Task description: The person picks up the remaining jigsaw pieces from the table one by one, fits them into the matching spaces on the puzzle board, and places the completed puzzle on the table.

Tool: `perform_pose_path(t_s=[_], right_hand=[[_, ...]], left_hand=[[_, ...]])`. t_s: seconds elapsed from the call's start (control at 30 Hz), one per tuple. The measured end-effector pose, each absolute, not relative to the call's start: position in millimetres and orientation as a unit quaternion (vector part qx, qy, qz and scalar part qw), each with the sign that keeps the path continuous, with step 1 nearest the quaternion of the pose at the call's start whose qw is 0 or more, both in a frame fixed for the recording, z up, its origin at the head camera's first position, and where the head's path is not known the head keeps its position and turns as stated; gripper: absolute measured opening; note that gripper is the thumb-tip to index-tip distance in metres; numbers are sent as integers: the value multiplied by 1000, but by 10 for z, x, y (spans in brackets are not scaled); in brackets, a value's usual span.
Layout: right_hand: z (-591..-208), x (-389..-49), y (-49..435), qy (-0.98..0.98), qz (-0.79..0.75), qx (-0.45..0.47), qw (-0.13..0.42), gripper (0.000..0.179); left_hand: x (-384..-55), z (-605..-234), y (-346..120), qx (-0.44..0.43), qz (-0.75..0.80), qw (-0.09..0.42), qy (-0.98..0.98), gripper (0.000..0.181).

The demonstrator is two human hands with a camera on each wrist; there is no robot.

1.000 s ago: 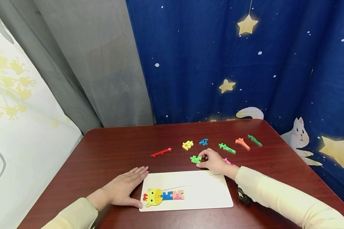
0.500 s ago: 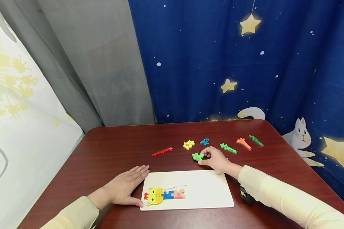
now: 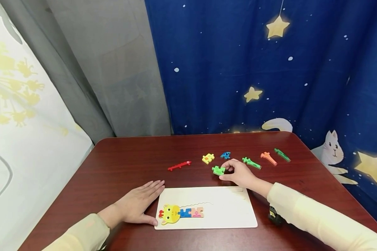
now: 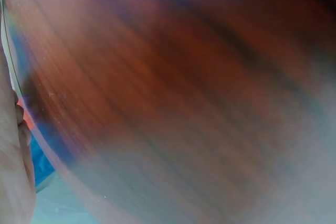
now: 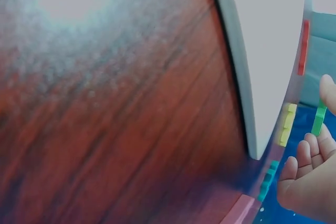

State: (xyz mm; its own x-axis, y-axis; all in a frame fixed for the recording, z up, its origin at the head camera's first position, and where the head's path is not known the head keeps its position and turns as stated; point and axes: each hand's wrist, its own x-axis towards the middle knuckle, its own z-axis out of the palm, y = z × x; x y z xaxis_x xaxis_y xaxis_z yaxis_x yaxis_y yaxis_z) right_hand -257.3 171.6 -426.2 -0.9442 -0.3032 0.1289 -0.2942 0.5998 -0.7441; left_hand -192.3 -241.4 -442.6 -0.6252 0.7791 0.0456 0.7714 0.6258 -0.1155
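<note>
My right hand (image 3: 240,175) pinches a light green puzzle piece (image 3: 218,170) between thumb and fingers, just beyond the far edge of the white puzzle board (image 3: 229,216). In the right wrist view the green piece (image 5: 319,118) shows edge-on between thumb and fingers. My left hand (image 3: 139,204) lies flat with straight fingers on the table, its thumb at the board's left edge. On the board, a yellow giraffe head (image 3: 170,213) joins a blue piece (image 3: 185,213) and a pink piece (image 3: 197,212) in a row.
Behind the board lie a red strip piece (image 3: 179,165), a yellow piece (image 3: 208,158), a blue piece (image 3: 226,155), a green leg-shaped piece (image 3: 251,162), an orange one (image 3: 268,158) and a dark green one (image 3: 282,154). Curtains (image 3: 213,69) hang behind the table (image 3: 122,157).
The right hand, with the green puzzle piece, has shifted slightly away from the board. The left hand stays in place. The whole head view has drifted a little.
</note>
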Motion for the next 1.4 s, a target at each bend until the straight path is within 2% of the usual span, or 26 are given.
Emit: perform_pose_path(t_s=[0.23, 0.63, 1.4], right_hand=[[-4204, -2523, 1735, 894, -413, -176, 1, 36], [-4173, -2342, 1738, 885, -410, -218, -5, 34], [-4220, -1991, 1618, 864, -420, -276, 39, 31]], left_hand=[[-1916, -4418, -2407, -443, 43, 66, -893, 107], [-1937, -4436, -2408, -439, 59, 56, -895, 108], [-1907, -4390, -2394, -435, 53, 40, -898, 107]])
